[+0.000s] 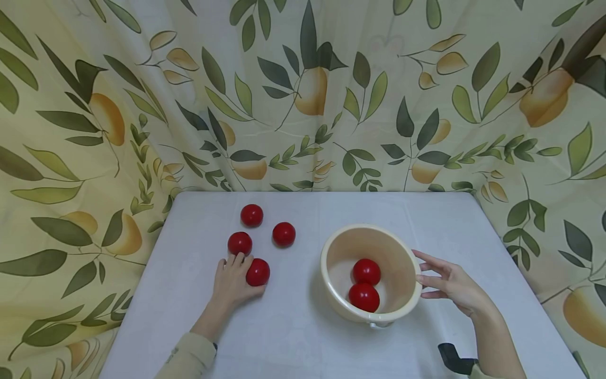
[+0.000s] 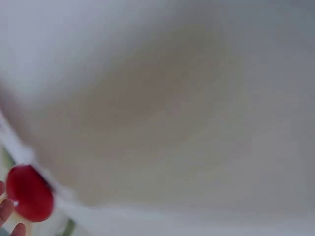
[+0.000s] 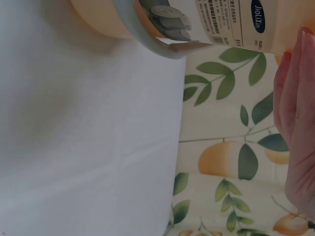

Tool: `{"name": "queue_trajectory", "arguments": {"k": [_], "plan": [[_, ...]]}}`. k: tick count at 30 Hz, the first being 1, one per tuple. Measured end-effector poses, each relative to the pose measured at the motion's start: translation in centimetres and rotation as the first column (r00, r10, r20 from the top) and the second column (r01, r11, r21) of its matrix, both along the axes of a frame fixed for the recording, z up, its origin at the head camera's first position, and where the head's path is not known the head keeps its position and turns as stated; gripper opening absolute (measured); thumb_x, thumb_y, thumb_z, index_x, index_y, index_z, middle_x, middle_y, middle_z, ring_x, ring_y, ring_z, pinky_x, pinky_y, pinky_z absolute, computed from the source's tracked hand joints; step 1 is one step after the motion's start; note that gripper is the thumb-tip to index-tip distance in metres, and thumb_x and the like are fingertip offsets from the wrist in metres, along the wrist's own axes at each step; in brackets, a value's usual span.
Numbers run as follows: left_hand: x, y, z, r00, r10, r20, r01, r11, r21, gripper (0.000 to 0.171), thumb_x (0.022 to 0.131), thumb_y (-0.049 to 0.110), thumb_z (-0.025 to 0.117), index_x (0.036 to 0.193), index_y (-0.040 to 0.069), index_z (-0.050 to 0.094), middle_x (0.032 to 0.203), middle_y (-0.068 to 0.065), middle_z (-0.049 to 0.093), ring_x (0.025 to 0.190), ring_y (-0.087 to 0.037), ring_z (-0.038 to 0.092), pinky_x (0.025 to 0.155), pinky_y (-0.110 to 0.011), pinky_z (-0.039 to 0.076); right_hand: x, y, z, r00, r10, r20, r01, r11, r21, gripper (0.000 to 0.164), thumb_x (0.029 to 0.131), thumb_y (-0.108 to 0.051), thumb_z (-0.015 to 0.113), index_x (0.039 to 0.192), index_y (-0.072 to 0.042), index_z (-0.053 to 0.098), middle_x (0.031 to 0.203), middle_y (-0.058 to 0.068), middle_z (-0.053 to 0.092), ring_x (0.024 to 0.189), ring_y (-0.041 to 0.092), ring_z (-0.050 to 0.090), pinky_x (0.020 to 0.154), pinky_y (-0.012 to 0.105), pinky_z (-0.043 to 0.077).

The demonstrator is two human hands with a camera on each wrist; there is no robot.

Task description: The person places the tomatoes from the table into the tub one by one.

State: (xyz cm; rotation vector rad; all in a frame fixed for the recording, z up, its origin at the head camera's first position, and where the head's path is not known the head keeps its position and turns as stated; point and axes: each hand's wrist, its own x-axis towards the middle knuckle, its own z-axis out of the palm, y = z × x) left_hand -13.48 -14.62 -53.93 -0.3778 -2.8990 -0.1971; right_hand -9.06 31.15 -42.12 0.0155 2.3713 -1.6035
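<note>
My left hand (image 1: 231, 281) is at a glossy red ball (image 1: 258, 272), with the thumb along its near side and the fingers by its far left side. Fingertips (image 2: 6, 210) show beside a red ball (image 2: 30, 193) in the left wrist view. Just beyond them lies another red ball (image 1: 239, 243). A cream bucket (image 1: 331, 295) stands right of centre, holding two red balls, one of them the nearer red ball (image 1: 364, 297). My right hand (image 1: 456, 287) touches the bucket's right side with extended fingers; the right wrist view shows fingers (image 3: 295, 93) against its labelled wall.
Farther back on the white-covered table (image 1: 293, 337) are a red ball (image 1: 252, 215) and another red ball (image 1: 284, 234). A curtain (image 1: 360, 105) with leaves and fruit hangs behind the table. The bucket's handle (image 3: 147, 42) hangs along its side.
</note>
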Motion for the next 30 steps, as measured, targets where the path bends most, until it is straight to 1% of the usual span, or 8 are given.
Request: {"name": "queue_trajectory", "arguments": {"k": [3, 6, 10, 13, 18, 22, 26, 30], "plan": [[-0.7, 0.5, 1.7, 0.999, -0.031, -0.025, 0.031, 0.999, -0.016, 0.072, 0.061, 0.057, 0.068, 0.116, 0.013, 0.055, 0.109, -0.009, 0.051, 0.102, -0.027, 0.047, 0.084, -0.047, 0.040, 0.0, 0.0, 0.0, 1.000, 0.001, -0.002, -0.001, 1.000, 0.003, 0.063, 0.085, -0.013, 0.064, 0.137, 0.003, 0.033, 0.108, 0.026, 0.046, 0.074, 0.019, 0.066, 0.062, 0.038, 0.054], [-1.6, 1.3, 3.5, 0.992, -0.087, -0.096, 0.083, 0.996, -0.044, 0.070, 0.060, 0.058, 0.067, 0.112, 0.014, 0.055, 0.106, -0.008, 0.052, 0.100, -0.025, 0.047, 0.083, -0.045, 0.041, 0.0, 0.1, -0.1, 1.000, 0.002, -0.002, -0.002, 1.000, 0.004, 0.063, 0.085, -0.013, 0.064, 0.137, 0.003, 0.033, 0.109, 0.027, 0.046, 0.074, 0.019, 0.066, 0.062, 0.039, 0.054], [-2.7, 2.8, 6.2, 0.965, -0.173, -0.199, 0.162, 0.984, -0.071, 0.068, 0.058, 0.060, 0.067, 0.108, 0.016, 0.054, 0.104, -0.007, 0.053, 0.097, -0.024, 0.050, 0.081, -0.045, 0.042, 0.0, 0.1, -0.1, 1.000, 0.004, -0.002, -0.004, 1.000, 0.002, 0.063, 0.085, -0.013, 0.064, 0.137, 0.003, 0.033, 0.108, 0.027, 0.046, 0.074, 0.019, 0.066, 0.063, 0.039, 0.054], [-3.3, 4.2, 8.4, 0.946, -0.226, -0.231, 0.212, 0.974, -0.083, 0.069, 0.057, 0.061, 0.067, 0.108, 0.017, 0.054, 0.104, -0.006, 0.054, 0.096, -0.024, 0.050, 0.080, -0.045, 0.043, 0.0, 0.1, -0.2, 1.000, 0.001, -0.004, -0.001, 1.000, 0.002, 0.063, 0.085, -0.013, 0.064, 0.137, 0.003, 0.033, 0.108, 0.027, 0.047, 0.075, 0.019, 0.066, 0.062, 0.038, 0.054], [-3.8, 6.7, 12.0, 0.928, -0.304, -0.215, 0.287, 0.952, -0.106, 0.068, 0.060, 0.062, 0.065, 0.110, 0.018, 0.055, 0.107, -0.006, 0.055, 0.097, -0.024, 0.051, 0.082, -0.045, 0.042, 0.0, 0.1, -0.1, 1.000, -0.004, -0.003, 0.004, 1.000, 0.009, 0.064, 0.085, -0.014, 0.064, 0.137, 0.003, 0.032, 0.110, 0.027, 0.046, 0.076, 0.018, 0.066, 0.062, 0.037, 0.054], [-4.0, 8.9, 14.2, 0.913, -0.357, -0.199, 0.333, 0.932, -0.143, 0.069, 0.062, 0.065, 0.062, 0.114, 0.020, 0.055, 0.113, -0.006, 0.055, 0.101, -0.023, 0.050, 0.085, -0.045, 0.042, 0.0, 0.0, -0.1, 1.000, -0.007, -0.008, 0.007, 1.000, 0.010, 0.064, 0.084, -0.014, 0.064, 0.137, 0.003, 0.033, 0.110, 0.028, 0.046, 0.076, 0.018, 0.066, 0.062, 0.037, 0.054], [-4.1, 11.1, 15.3, 0.899, -0.413, -0.146, 0.388, 0.905, -0.173, 0.072, 0.063, 0.067, 0.061, 0.118, 0.021, 0.053, 0.116, -0.004, 0.053, 0.105, -0.021, 0.047, 0.088, -0.043, 0.041, 0.1, 0.0, -0.1, 1.000, -0.008, -0.014, 0.008, 1.000, 0.011, 0.063, 0.084, -0.014, 0.064, 0.137, 0.003, 0.033, 0.110, 0.027, 0.046, 0.076, 0.018, 0.066, 0.062, 0.037, 0.054], [-4.0, 13.3, 15.6, 0.881, -0.467, -0.081, 0.443, 0.872, -0.207, 0.073, 0.064, 0.069, 0.059, 0.121, 0.023, 0.050, 0.116, -0.001, 0.051, 0.106, -0.019, 0.045, 0.090, -0.041, 0.040, 0.1, 0.0, -0.1, 1.000, -0.006, -0.014, 0.006, 1.000, 0.005, 0.063, 0.084, -0.014, 0.064, 0.137, 0.003, 0.033, 0.110, 0.027, 0.046, 0.076, 0.018, 0.065, 0.062, 0.037, 0.054]]}}
